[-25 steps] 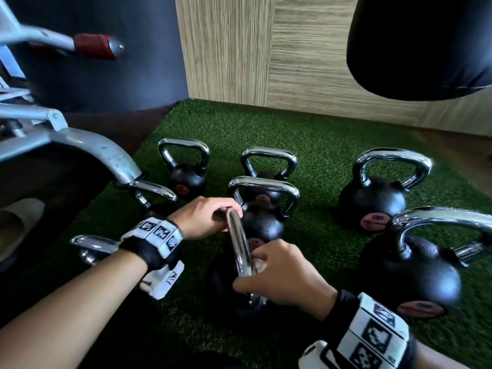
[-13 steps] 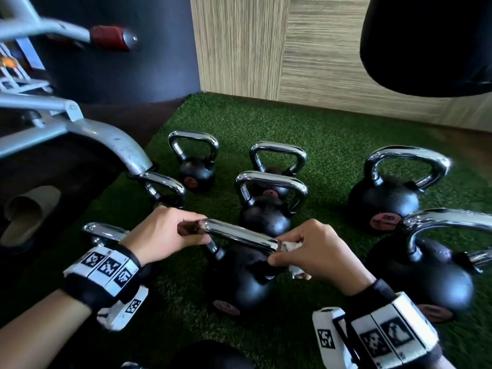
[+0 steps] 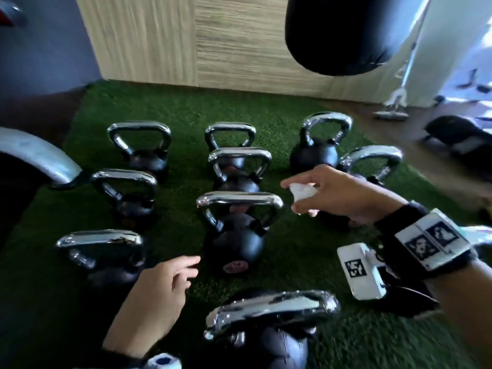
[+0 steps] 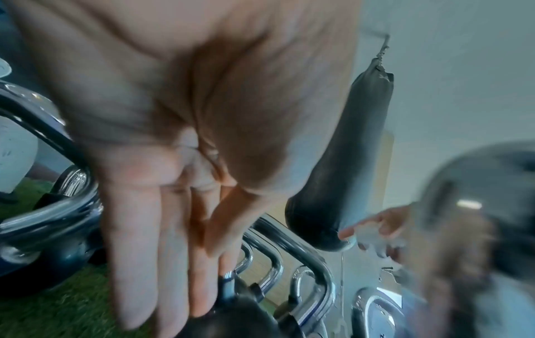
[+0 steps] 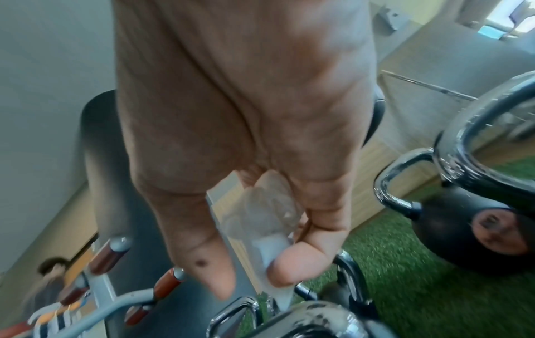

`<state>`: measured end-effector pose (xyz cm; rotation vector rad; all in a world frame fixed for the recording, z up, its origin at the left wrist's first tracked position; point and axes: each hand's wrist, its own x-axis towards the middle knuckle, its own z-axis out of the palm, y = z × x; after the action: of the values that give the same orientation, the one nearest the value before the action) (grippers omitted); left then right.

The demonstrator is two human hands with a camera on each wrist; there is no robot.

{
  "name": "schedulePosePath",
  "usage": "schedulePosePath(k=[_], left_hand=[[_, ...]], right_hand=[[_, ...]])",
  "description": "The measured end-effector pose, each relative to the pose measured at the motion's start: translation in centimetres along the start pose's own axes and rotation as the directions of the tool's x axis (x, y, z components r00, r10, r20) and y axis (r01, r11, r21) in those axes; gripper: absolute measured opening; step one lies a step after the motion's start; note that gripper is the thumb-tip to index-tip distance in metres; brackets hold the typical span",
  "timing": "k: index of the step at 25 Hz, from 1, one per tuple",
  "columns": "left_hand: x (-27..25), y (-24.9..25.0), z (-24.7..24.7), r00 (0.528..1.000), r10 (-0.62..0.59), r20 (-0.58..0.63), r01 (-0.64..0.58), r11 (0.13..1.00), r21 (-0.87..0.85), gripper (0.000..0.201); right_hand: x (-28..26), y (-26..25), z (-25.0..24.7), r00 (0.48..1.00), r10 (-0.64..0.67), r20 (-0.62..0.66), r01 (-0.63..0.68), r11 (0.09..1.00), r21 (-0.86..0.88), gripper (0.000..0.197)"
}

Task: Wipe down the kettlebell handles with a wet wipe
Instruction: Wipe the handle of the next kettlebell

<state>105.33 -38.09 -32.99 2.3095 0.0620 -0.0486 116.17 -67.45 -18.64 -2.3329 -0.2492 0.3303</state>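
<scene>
Both hands have come off the kettlebell they were working on half a second ago. That kettlebell (image 3: pixel 234 235) now stands upright on the green turf (image 3: pixel 292 249) with its chrome handle (image 3: pixel 239 199) free, where before the left hand gripped one end of the handle and the right hand pinched the wipe against the other. The left hand (image 3: pixel 157 296) has dropped back low and near, fingers loosely extended and holding nothing, its fingertips just short of the kettlebell's black body. The right hand (image 3: pixel 338 194) has lifted up and to the right, clear of the handle, with the crumpled white wet wipe (image 3: pixel 303 193) pinched between thumb and fingers; the right wrist view shows the wipe (image 5: pixel 269 212) bunched against the palm under the thumb. The view has also swung to the right, so more kettlebells show in rows on the turf, another chrome handle (image 3: pixel 271 310) sits very close at the bottom edge, and the black punching bag (image 3: pixel 354 33) hangs above.
</scene>
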Motion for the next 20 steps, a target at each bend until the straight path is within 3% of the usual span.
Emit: schedulePosePath(k=[2,5,8,13,14,16,18,20], left_hand=[[-1.5,-0.9,1.6,0.999,0.019,0.045,-0.018,1.0,-0.023,0.046],[-4.0,-0.5,3.1,0.972,0.084,0.22,-0.07,0.995,-0.074,0.04],[-7.1,0.3,4.0,0.93,0.105,0.351,-0.071,0.992,-0.107,0.049],[-8.7,0.4,6.5,0.974,0.078,0.214,-0.026,0.972,-0.232,0.066],[-8.6,0.2,7.3,0.983,0.054,0.176,-0.011,0.971,-0.24,0.07],[-8.4,-0.1,7.7,0.986,0.013,0.166,0.025,0.974,-0.226,0.081],[-8.2,-0.2,7.5,0.98,-0.032,0.195,0.069,0.98,-0.188,0.093],[-8.0,0.1,7.6,0.981,-0.056,0.184,0.084,0.985,-0.147,0.091]], right_hand=[[-2.8,-1.8,0.5,0.998,0.034,0.052,-0.038,0.996,0.081,0.051],[-6.6,-4.0,1.4,0.988,0.089,0.127,-0.112,0.975,0.192,0.057],[-9.3,-5.2,1.9,0.984,0.15,0.099,-0.172,0.947,0.272,0.059],[-12.6,-4.2,3.2,0.992,0.123,-0.025,-0.083,0.787,0.611,0.038],[-13.1,-3.4,3.5,0.993,0.107,-0.052,-0.058,0.818,0.572,0.035],[-13.8,-1.4,4.3,0.989,0.015,-0.144,0.023,0.967,0.253,0.041],[-14.3,-0.1,5.1,0.976,-0.104,-0.194,0.109,0.994,0.019,0.05],[-14.7,0.4,6.1,0.951,-0.19,-0.242,0.194,0.981,-0.009,0.054]])
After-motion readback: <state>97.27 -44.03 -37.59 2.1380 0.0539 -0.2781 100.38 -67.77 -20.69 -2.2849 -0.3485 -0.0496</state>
